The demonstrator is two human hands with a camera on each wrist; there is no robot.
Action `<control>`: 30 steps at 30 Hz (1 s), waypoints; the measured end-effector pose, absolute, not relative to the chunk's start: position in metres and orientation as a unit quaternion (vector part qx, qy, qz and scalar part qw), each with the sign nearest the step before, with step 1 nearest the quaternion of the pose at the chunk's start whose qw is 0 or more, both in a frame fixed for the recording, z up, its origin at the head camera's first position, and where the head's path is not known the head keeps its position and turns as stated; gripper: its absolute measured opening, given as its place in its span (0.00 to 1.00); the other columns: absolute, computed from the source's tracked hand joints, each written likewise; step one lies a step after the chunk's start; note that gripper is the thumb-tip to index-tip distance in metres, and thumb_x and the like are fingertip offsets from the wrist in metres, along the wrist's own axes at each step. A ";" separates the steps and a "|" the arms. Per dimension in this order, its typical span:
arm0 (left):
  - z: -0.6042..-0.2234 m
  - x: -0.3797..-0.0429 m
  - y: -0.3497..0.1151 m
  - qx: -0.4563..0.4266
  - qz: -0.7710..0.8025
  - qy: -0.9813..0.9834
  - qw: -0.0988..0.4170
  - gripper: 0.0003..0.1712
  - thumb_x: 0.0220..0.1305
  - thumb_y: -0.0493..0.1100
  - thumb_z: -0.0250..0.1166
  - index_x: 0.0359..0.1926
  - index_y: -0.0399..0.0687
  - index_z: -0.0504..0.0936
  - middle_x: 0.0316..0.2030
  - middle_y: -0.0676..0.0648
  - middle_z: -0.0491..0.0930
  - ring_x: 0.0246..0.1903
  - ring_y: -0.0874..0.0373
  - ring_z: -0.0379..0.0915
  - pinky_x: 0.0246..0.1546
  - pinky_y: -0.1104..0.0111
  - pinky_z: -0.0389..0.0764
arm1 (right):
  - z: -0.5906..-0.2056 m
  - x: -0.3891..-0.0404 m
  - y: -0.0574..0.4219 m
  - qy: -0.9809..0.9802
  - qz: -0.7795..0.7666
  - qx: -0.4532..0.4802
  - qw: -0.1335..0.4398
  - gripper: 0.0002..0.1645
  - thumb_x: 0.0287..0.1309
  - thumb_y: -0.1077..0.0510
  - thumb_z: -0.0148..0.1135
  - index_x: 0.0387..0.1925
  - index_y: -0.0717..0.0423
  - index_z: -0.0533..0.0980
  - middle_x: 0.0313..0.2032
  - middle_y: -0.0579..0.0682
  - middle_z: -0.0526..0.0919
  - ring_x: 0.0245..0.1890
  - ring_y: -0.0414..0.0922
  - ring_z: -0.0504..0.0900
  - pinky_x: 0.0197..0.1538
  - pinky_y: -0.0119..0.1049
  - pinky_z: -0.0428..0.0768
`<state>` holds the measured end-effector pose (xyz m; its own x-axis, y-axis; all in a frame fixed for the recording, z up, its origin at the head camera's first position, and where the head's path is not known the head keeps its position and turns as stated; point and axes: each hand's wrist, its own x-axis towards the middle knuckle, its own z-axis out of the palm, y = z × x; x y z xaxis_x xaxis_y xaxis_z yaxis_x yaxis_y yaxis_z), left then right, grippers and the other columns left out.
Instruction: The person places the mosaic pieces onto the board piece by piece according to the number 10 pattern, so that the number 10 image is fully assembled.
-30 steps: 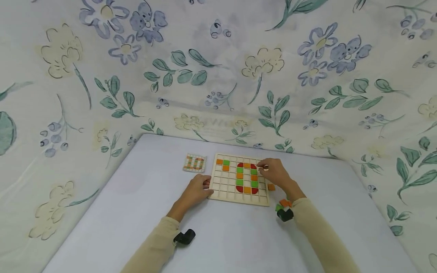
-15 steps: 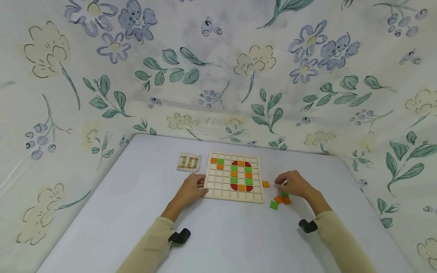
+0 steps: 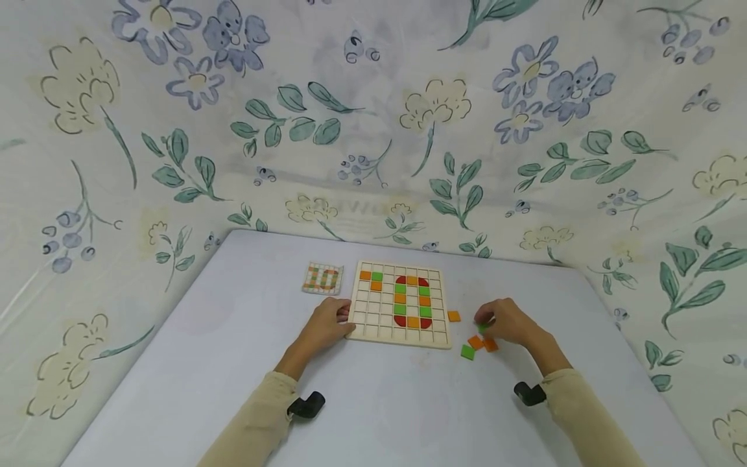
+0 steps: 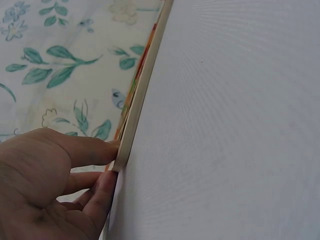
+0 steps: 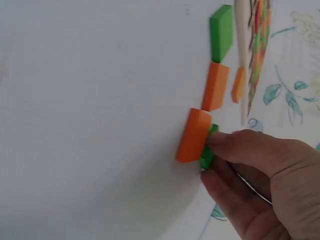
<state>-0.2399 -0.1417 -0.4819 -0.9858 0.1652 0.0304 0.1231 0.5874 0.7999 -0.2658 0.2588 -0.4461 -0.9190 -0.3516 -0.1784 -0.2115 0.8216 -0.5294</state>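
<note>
A wooden grid board (image 3: 373, 318) lies on the table, with red, orange and green tiles forming a ring on its right half. Three more tiles sit in the board's upper left. At the board's left edge, my left hand (image 3: 324, 322) holds the rim near its lower corner; the left wrist view has thumb and fingertips on the board's edge (image 4: 137, 107). Right of the board, my right hand (image 3: 509, 321) pinches a green tile (image 5: 209, 147) between thumb and finger. Close beside that tile lies an orange tile (image 5: 194, 136), with another orange tile (image 5: 215, 87) and a green tile (image 5: 222, 34) beyond.
A small pattern card (image 3: 323, 278) lies left of the board's upper corner. One orange tile (image 3: 454, 316) rests just off the board's right edge. A flowered cloth (image 3: 373, 130) rises behind the white table (image 3: 373, 415).
My right hand has left the board's upper right, moved right and down to the loose tiles, and now pinches a green one. My left hand stays at the board's edge. The head view has shifted slightly.
</note>
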 end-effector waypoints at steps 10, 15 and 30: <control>-0.481 -0.239 -0.142 0.076 0.447 0.891 0.028 0.31 0.56 0.32 0.70 0.60 0.27 0.73 0.45 0.41 0.74 0.46 0.52 0.76 0.49 0.65 0.80 | -0.452 -0.268 0.262 0.948 -0.269 -0.131 0.106 0.17 0.48 0.67 0.70 0.44 0.61 0.83 0.40 0.50 0.85 0.41 0.48 0.81 0.47 0.44 0.84; -0.481 -0.238 -0.142 0.079 0.450 0.889 0.028 0.31 0.55 0.31 0.70 0.60 0.26 0.73 0.45 0.41 0.74 0.46 0.52 0.76 0.49 0.65 0.81 | -0.456 -0.270 0.262 0.949 -0.270 -0.134 0.096 0.16 0.49 0.68 0.67 0.42 0.60 0.83 0.40 0.50 0.84 0.41 0.47 0.81 0.48 0.45 0.83; -0.479 -0.237 -0.142 0.082 0.451 0.889 0.022 0.31 0.54 0.32 0.71 0.59 0.26 0.74 0.44 0.41 0.73 0.45 0.53 0.75 0.48 0.66 0.81 | -0.444 -0.292 0.192 0.938 -0.296 -0.175 0.049 0.17 0.52 0.64 0.71 0.45 0.61 0.84 0.42 0.50 0.84 0.43 0.47 0.80 0.51 0.43 0.82</control>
